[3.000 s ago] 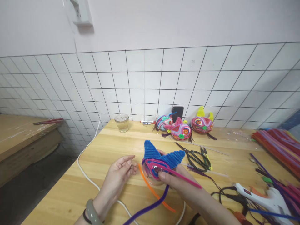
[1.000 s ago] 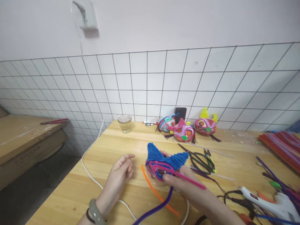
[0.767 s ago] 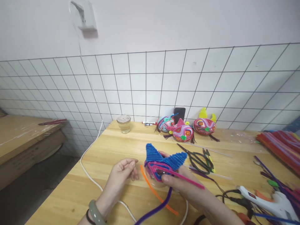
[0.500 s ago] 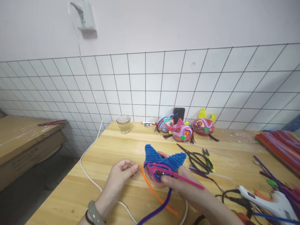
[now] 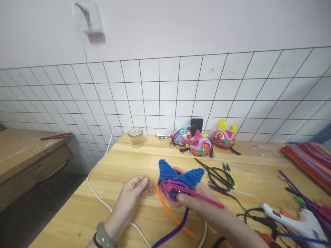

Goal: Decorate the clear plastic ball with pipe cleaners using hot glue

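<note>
My right hand grips a cat-like craft from its right side, thumb in front. Its body looks clear and rounded, with two blue pipe-cleaner ears and pink and blue loops on the front. A loose pink pipe-cleaner end sticks out to the right over my thumb. A purple pipe cleaner hangs below. My left hand is closed, thumb against curled fingers, left of the craft. Just beside its fingertips is the top of an orange pipe cleaner; whether anything is pinched is hidden.
Black scissors lie beyond my right hand. A white glue gun is at the right, below a pipe-cleaner bundle. Three finished crafts, a phone and a glass cup stand along the back. A white cable crosses the table.
My left thumb has drawn back slightly from the top of the orange pipe cleaner. My right hand and the craft keep nearly the same place; the view has shifted slightly.
</note>
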Tool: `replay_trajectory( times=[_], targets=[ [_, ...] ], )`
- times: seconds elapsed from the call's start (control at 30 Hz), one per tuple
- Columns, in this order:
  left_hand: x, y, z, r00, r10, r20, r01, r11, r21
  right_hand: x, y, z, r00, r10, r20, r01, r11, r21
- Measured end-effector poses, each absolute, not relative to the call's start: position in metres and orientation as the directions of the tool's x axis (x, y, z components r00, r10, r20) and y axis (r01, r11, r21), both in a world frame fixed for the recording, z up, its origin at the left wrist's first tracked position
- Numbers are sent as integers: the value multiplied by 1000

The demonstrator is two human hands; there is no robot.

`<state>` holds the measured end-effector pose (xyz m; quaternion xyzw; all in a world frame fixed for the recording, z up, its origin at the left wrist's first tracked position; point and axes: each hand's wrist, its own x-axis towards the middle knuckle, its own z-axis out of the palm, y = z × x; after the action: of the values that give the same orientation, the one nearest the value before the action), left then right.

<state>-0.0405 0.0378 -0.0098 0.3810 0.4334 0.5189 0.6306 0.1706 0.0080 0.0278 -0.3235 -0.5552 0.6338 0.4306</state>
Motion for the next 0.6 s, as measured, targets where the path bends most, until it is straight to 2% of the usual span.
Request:
replay_trajectory(
  times=[0.27,0.53,0.6],
  targets=[
    [-41,39,-8,38,990,-136,-420,140,897,173,7,28,-406,913,35,-171,-38,-985],
    [-44,41,-14,-15,994,-110,-346,98,933,171,7,30,-434,900,35,-169,-43,-985],
    [-44,40,-15,20,997,-76,-344,79,936,170,7,30,-456,889,47,-175,-38,-984]
  ],
)
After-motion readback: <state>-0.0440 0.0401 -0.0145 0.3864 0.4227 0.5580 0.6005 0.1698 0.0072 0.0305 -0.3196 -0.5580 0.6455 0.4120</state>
